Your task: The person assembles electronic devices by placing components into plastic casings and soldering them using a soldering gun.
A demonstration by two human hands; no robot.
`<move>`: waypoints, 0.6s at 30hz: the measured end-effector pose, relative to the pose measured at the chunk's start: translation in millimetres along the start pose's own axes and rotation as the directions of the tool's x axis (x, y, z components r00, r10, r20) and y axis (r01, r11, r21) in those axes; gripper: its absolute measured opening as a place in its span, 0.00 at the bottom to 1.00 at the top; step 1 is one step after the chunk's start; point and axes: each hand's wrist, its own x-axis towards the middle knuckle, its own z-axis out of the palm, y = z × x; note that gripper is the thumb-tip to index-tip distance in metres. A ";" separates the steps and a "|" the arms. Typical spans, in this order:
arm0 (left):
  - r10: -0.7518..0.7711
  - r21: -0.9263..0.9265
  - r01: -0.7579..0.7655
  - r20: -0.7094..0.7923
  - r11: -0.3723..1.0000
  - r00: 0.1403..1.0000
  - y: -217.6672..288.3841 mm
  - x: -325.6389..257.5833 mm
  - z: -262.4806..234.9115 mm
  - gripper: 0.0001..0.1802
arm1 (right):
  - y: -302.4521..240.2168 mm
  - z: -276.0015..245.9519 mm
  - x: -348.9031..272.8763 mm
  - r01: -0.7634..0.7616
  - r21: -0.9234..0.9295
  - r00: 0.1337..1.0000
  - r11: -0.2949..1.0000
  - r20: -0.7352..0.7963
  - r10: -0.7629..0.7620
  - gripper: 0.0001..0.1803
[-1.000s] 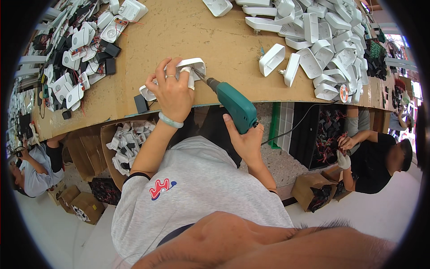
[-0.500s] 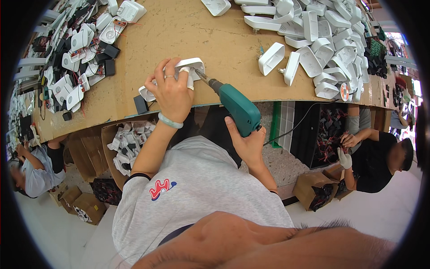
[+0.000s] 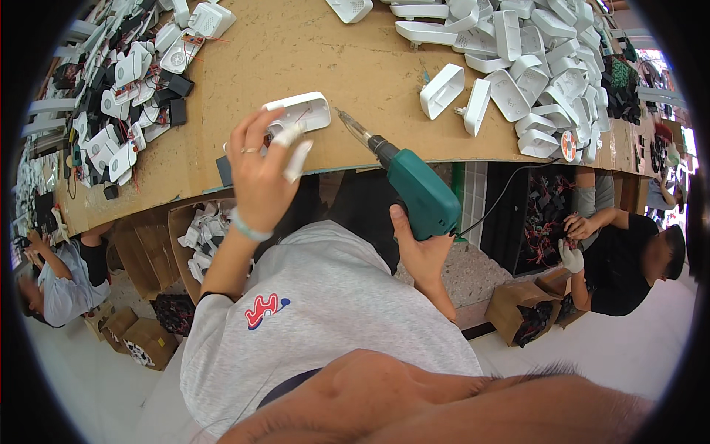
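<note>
Broadly, a brown worktop [image 3: 355,152] spans the scene, its near edge bowing past the person's waist. Toward its right end, a heap of white housings [image 3: 521,85] reaches back from the near edge; toward its left end lies a spread of white and black parts [image 3: 129,111] with red wires. A green power tool [image 3: 424,194] slants over the middle of the near edge, its black cord [image 3: 499,200] trailing right and its narrow metal tip aimed away from the person. The right hand [image 3: 423,251] is wrapped firmly round the tool's rear grip. The left hand [image 3: 262,174], also at the near edge, is loosely spread, fingers half curled and thumb apart, with nothing evidently gripped. Just beyond it, a white housing [image 3: 314,111] lies on the worktop, near the middle of that edge; the tool's tip stands just right of it, apart. Motion blurs the left fingertips, so whether they touch the housing I cannot tell. Smallest, white wraps [image 3: 298,161] cover two left digits.
</note>
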 end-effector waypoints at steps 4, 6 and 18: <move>0.176 -0.245 -0.113 0.254 0.963 0.951 -40.3 -12.6 -45.8 0.23 | -1.2 -6.3 2.1 -0.023 0.016 1.000 1.000 0.004 0.023 0.10; 0.290 -0.247 -0.200 0.419 0.948 0.860 -51.3 -11.1 -55.9 0.28 | -0.7 -6.5 3.7 -0.014 0.008 1.000 1.000 0.013 0.014 0.10; 0.151 -0.139 -0.139 0.080 0.980 0.985 -25.8 -6.5 5.4 0.23 | 4.4 -0.5 -2.2 0.008 0.032 1.000 0.999 -0.009 -0.008 0.10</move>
